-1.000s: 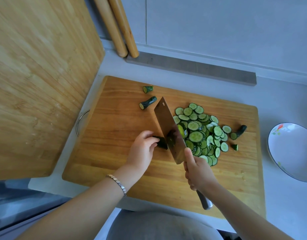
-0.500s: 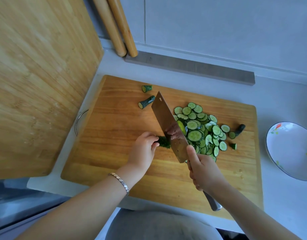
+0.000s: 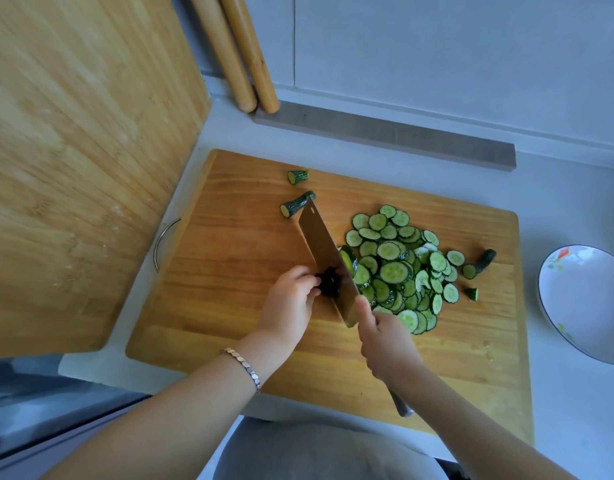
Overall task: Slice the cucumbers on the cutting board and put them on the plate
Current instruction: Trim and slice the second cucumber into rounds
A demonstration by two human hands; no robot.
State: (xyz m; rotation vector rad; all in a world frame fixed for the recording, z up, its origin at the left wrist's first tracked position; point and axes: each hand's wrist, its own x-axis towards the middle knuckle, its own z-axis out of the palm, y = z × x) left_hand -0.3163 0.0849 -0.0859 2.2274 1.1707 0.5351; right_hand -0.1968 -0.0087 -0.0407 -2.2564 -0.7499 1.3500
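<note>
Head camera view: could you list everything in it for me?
cutting board: one, brown wood, on the grey counter
cucumber slices: uncounted pile, green, board's right half
cucumber ends: four, dark green, two at the board's far side, two right of the pile
cucumber stub: one, dark green, left of the blade
cleaver: one, steel, edge down, mid-board
plate: one, white with blue rim, right of the board
bamboo board: one, light wood, far left
wooden rods: two, tan, against the back wall
bracelet: one, silver, left wrist
left hand: one, holds the stub
right hand: one, grips the cleaver
</note>
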